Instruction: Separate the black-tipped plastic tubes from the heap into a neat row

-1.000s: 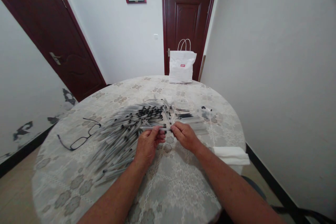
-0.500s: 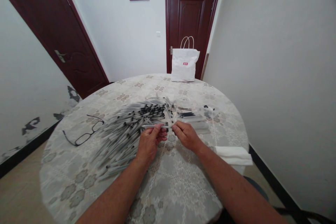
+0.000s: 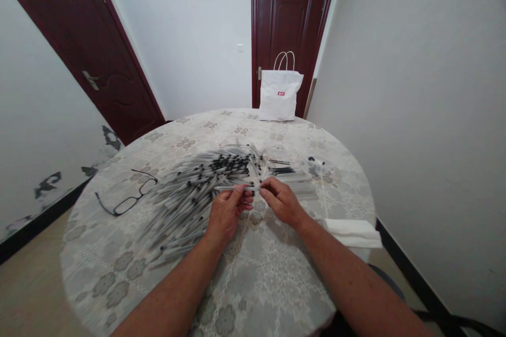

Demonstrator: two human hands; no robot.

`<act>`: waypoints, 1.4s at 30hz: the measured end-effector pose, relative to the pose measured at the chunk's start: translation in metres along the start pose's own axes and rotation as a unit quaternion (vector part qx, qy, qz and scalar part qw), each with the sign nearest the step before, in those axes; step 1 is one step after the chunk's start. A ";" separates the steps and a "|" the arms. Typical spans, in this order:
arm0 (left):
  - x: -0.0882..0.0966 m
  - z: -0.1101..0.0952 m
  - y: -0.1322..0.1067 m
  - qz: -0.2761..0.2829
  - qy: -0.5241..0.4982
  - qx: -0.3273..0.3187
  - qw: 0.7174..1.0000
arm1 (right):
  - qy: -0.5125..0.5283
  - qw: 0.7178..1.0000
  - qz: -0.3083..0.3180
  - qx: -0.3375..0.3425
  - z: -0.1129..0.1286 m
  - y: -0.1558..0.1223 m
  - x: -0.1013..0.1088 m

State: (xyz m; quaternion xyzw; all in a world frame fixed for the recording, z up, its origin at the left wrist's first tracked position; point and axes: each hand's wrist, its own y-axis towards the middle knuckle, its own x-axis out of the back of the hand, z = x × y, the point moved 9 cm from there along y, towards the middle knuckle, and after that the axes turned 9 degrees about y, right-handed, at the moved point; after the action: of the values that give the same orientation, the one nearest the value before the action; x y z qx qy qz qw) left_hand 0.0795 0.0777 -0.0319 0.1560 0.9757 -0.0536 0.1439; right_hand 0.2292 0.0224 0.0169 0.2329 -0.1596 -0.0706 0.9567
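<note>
Between the thumb and fingers of my left hand point(image 3: 229, 208) lies a slim pale pen barrel point(image 3: 225, 188), roughly level and pointing left and right. A dark ring or plug shows near its right end. My right hand point(image 3: 280, 200) is pinched right at that end; whatever small part its fingertips hold is hidden. To the left, a large heap of similar pens point(image 3: 177, 202) with black ends spreads over the table. Thin dark rods point(image 3: 282, 170) and a row of clear tubes point(image 3: 300, 187) lie just beyond my right hand.
Eyeglasses point(image 3: 132, 199) rest left of the heap on the round table with its flowered cloth point(image 3: 276, 274). Small black bits point(image 3: 316, 160) lie on clear plastic at the right. A folded white cloth or paper point(image 3: 351, 233) sits at the right edge, a white paper bag point(image 3: 280, 97) at the back.
The view has tipped slightly downward. My left hand keeps its hold on the pen barrel, and the fingertips of my right hand have shifted only a little at its end.
</note>
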 end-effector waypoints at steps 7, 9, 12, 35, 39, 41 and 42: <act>-0.002 0.003 0.000 0.014 0.007 0.002 1.000 | -0.036 0.999 0.007 -0.026 -0.007 -0.001 0.000; -0.001 0.004 0.000 0.015 0.010 0.003 1.000 | -0.033 0.999 0.005 -0.016 -0.005 -0.001 0.001; -0.001 0.003 0.000 0.013 0.007 -0.001 1.000 | -0.013 1.000 -0.003 0.000 0.000 -0.001 0.003; 0.001 0.003 0.002 0.005 0.002 0.000 1.000 | 0.007 0.999 -0.014 -0.037 -0.014 -0.004 0.005; 0.000 0.002 0.002 0.004 0.006 -0.003 1.000 | 0.055 0.997 -0.021 -0.045 -0.017 -0.006 0.007; 0.000 0.003 0.002 0.003 0.010 -0.001 1.000 | 0.042 0.997 -0.013 -0.061 -0.021 -0.005 0.006; 0.001 0.003 0.003 0.002 0.012 0.001 1.000 | 0.026 0.997 -0.006 -0.066 -0.022 -0.005 0.005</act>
State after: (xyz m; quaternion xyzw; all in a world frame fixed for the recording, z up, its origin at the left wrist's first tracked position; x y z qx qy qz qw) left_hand 0.0807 0.0799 -0.0353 0.1591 0.9769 -0.0523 0.1325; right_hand 0.2410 0.0264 -0.0030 0.1717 -0.1286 -0.0811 0.9733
